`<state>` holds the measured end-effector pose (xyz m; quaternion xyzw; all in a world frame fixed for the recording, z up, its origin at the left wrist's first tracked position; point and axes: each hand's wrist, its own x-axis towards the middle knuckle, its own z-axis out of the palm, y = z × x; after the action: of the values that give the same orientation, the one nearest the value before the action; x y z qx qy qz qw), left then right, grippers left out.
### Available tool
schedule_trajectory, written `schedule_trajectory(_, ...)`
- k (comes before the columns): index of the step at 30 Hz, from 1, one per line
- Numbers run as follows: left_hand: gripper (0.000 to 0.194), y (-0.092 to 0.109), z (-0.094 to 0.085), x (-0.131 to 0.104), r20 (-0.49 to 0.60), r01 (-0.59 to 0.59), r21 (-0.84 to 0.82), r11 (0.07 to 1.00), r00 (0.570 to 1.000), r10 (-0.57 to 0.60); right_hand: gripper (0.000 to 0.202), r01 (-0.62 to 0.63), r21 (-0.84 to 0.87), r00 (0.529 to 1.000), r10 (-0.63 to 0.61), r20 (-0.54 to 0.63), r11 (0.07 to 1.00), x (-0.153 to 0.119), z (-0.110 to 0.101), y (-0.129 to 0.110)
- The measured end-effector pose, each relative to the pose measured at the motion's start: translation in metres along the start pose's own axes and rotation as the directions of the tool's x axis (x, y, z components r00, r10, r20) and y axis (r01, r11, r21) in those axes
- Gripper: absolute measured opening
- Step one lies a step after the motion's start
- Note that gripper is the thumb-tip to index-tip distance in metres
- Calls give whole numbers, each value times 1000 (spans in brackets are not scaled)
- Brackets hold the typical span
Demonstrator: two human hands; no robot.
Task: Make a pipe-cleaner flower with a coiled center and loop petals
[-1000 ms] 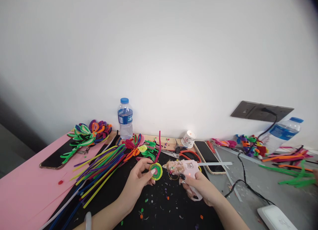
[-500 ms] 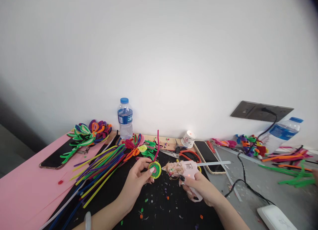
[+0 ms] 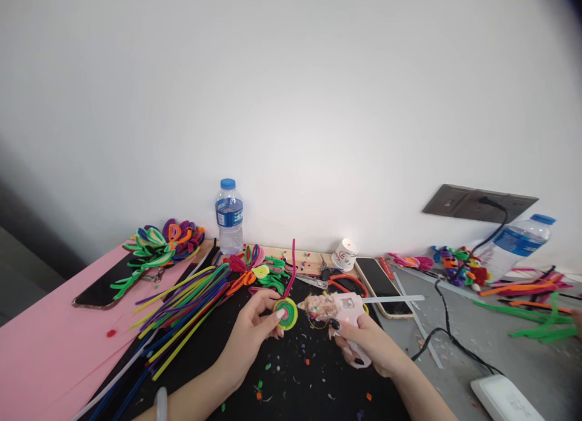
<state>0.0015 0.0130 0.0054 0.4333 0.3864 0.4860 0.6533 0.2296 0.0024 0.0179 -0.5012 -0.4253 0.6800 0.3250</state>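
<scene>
Between thumb and fingers, my left hand (image 3: 255, 321) pinches a flat coiled pipe cleaner disc (image 3: 286, 315), green with a yellow rim and a pink middle. A magenta pipe cleaner stem (image 3: 292, 268) rises from the disc's top. Wrapped round the handle of a pale pink glue gun (image 3: 347, 306) is my right hand (image 3: 364, 341). The gun's front is covered in stringy dried glue, and its nozzle points left at the disc's edge. Whether the tip touches the disc, I cannot tell. A clear glue stick (image 3: 393, 299) juts from the gun's back.
Pipe cleaners (image 3: 191, 312) lie in a bunch on the left, by a phone (image 3: 102, 281) and pipe cleaner flowers (image 3: 168, 242). Behind stand a water bottle (image 3: 230, 218), a paper cup (image 3: 344, 255) and orange-handled scissors (image 3: 336, 281). A black cable (image 3: 448, 315) crosses the right side. Another person's hand (image 3: 577, 319) shows at the right edge.
The disc has turned slightly in my left hand, and its stem has shifted a little to the right. My right hand and the glue gun have hardly moved.
</scene>
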Motion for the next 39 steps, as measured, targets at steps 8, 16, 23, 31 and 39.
schedule_trajectory(8, 19, -5, 0, 2, 39, -46, 34, 998, 998, 45, 45, -14, 22, 1000, 14, -1, 1000, 1, -1, 1)
schedule_trajectory(16, 17, -6, -1, 2, 55, -70, 66, 995, 996, 66, 43, -9, 21, 1000, 9, -1, 1000, -1, -1, 2)
schedule_trajectory(23, 16, -11, -2, 3, 96, -108, 64, 992, 990, 102, 41, -5, 20, 1000, 5, 9, 1000, -1, -1, 1)
schedule_trajectory(31, 14, -9, -1, 1, 109, -98, 75, 992, 990, 90, 41, -10, 21, 1000, 10, 11, 1000, 0, -2, 2)
schedule_trajectory(39, 15, -9, 0, 1, 130, -92, 57, 994, 988, 84, 43, -11, 15, 1000, 11, 3, 1000, 0, -2, 2)
